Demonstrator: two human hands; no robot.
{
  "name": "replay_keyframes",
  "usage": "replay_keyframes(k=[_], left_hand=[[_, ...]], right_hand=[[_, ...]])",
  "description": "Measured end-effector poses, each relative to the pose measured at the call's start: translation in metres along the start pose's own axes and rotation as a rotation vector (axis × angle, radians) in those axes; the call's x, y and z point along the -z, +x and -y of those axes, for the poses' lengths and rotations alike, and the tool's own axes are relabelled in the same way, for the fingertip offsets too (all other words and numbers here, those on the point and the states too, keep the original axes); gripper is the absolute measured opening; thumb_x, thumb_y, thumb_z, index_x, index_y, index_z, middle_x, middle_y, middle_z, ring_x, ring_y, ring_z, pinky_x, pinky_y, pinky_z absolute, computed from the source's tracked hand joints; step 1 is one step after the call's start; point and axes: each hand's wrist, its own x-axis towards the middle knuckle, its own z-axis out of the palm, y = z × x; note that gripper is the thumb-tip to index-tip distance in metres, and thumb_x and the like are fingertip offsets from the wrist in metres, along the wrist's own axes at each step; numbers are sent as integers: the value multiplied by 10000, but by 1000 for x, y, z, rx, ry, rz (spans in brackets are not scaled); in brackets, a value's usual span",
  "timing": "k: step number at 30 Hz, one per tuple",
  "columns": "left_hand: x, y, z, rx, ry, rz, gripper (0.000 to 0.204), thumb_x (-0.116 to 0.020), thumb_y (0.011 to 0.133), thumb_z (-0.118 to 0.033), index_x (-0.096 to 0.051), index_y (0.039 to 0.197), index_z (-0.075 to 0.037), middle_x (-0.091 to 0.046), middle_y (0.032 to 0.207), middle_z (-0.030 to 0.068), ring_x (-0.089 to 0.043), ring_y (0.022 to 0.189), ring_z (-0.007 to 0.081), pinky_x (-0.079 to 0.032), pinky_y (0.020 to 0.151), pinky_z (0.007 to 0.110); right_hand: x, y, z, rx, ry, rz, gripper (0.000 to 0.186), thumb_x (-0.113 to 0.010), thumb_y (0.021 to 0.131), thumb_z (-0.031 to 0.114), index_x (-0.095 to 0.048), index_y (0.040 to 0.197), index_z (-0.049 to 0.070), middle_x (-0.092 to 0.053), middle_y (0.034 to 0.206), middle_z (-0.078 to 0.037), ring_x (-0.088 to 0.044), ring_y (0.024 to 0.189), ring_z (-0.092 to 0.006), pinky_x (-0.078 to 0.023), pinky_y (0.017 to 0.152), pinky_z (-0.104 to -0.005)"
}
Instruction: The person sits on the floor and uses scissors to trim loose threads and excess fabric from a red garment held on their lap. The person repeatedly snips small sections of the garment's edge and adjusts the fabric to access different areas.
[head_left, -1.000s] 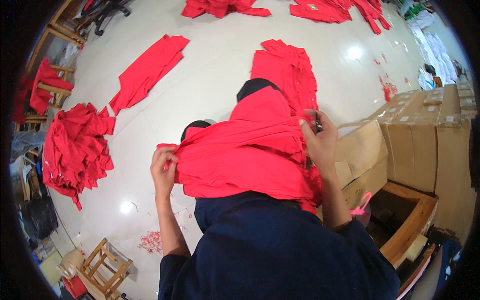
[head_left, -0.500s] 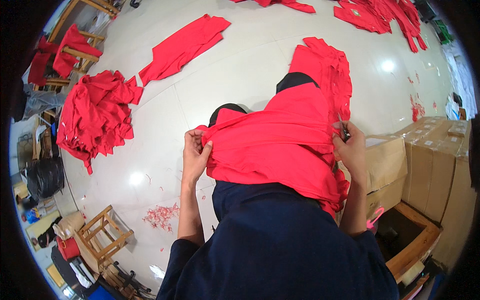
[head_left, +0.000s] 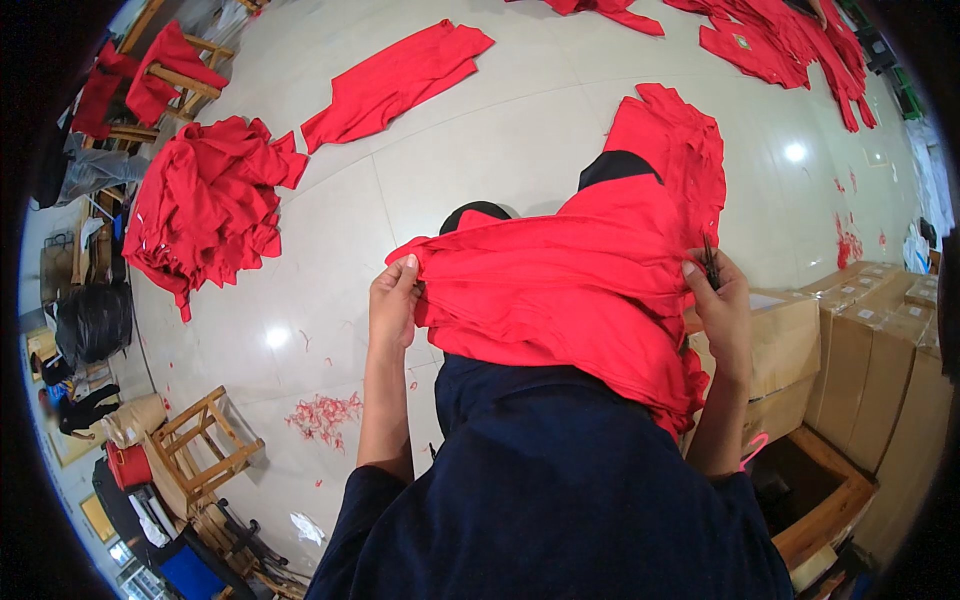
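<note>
A red garment (head_left: 550,285) lies across my lap, over dark trousers. My left hand (head_left: 395,300) pinches its left end, thumb on top. My right hand (head_left: 718,300) is closed around small dark thread snips (head_left: 710,262), with its thumb at the garment's right edge. The snips' blades point away from me. Beyond my knees, more red garments (head_left: 660,130) lie on the pale tiled floor (head_left: 420,160).
Red piles (head_left: 200,200) and a flat garment (head_left: 390,80) surround me. Chairs (head_left: 210,445) and a small figure of a person (head_left: 75,415) are left. Cardboard boxes (head_left: 875,375) and a wooden frame (head_left: 840,510) stand right. Thread scraps (head_left: 320,415) litter the floor.
The view has swung, so the surroundings sit differently. My left hand has shifted its grip on the garment's end, thumb now on top. The cloth looks stretched between my hands.
</note>
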Motion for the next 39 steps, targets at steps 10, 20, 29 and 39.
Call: replay_keyframes(k=[10,20,29,39], left_hand=[[13,1,-8,136,-534,20,247,-519,1100,-170,-622,1246,0,-684,1283,120,-674,1132,223,-545,1021,376],[-10,-47,-54,-92,-152,116,245,-525,1103,-167,-588,1279,-9,-693,1269,110,-674,1169,210,-522,1050,400],[-22,-56,-56,-142,-137,94,177,-614,1048,-49,-624,1221,-9,-712,1124,85,-694,1030,151,-559,949,333],[5,-60,-46,-82,-493,193,274,-548,1073,-255,-607,1223,-33,-654,1217,58,-623,1174,222,-500,1015,410]], right_hand=[[-4,-10,21,-139,250,-37,154,-707,1017,194,-646,1061,60,-576,761,62,-430,534,4,-297,422,-211],[-2,-29,37,-7,-3,-124,137,-690,1004,145,-648,1083,42,-575,802,59,-457,585,-10,-386,505,-190],[6,-42,42,-122,63,-78,135,-676,1001,128,-685,1121,67,-507,708,113,-370,567,8,-260,499,-210],[26,-85,71,-94,-171,206,274,-721,921,88,-685,1186,32,-588,788,41,-530,674,-35,-411,602,-234]])
